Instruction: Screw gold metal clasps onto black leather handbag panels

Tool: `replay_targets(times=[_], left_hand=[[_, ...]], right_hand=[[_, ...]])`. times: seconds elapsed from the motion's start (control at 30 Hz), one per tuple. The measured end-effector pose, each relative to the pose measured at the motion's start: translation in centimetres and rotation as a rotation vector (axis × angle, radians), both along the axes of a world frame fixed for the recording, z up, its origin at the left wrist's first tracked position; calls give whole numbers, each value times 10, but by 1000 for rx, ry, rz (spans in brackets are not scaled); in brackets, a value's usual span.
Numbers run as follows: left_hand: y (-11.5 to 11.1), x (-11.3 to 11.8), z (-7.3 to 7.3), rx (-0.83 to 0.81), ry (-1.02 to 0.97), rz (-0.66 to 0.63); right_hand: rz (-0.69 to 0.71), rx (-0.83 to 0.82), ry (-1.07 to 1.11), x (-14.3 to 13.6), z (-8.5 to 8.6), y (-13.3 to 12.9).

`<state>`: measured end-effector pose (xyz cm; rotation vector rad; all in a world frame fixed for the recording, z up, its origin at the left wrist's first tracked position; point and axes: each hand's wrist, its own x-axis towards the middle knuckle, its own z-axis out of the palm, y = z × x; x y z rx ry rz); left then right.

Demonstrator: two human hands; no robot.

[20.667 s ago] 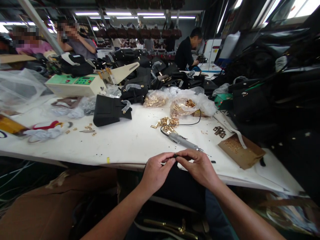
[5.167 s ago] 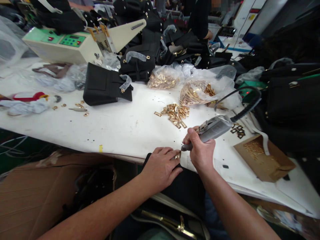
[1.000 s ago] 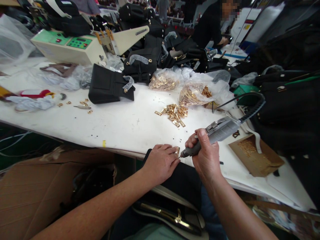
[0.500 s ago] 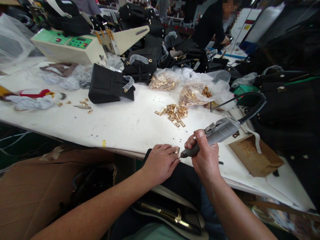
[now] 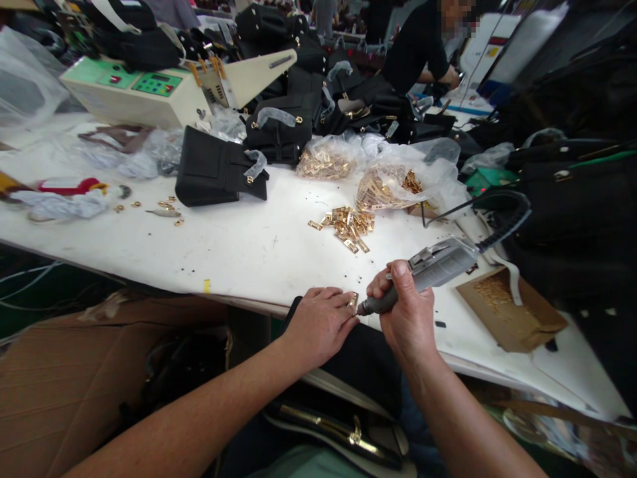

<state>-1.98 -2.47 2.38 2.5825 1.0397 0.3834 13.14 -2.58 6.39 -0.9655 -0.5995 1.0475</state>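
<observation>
Honestly, with my right hand [image 5: 409,305] wrapped round the grey handheld power screwdriver [image 5: 438,269], its tip could skid off the small gold metal plate [image 5: 353,302] if I lean crookedly. My left hand's fingers [image 5: 331,302] press flat beside that plate, dangerously near.

This is a factory workshop where bags are put together. A long white counter [image 5: 239,242] carries a loose pile of gold metal fittings [image 5: 348,226], with more in a clear plastic bag [image 5: 326,159], and small pieces in a cardboard box [image 5: 512,309]. A boxy machine with green control panels [image 5: 134,93] stands by heaped black bags [image 5: 281,129]. A corded power tool [image 5: 438,265] is in use, and a person in black [image 5: 415,50] works at another station beyond.
</observation>
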Motion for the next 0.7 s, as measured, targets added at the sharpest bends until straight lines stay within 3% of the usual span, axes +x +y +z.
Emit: replay_targets(times=[0.7], left_hand=[[1, -1, 0, -9, -10, -7]], right_hand=[[8, -13, 35, 1, -1, -1]])
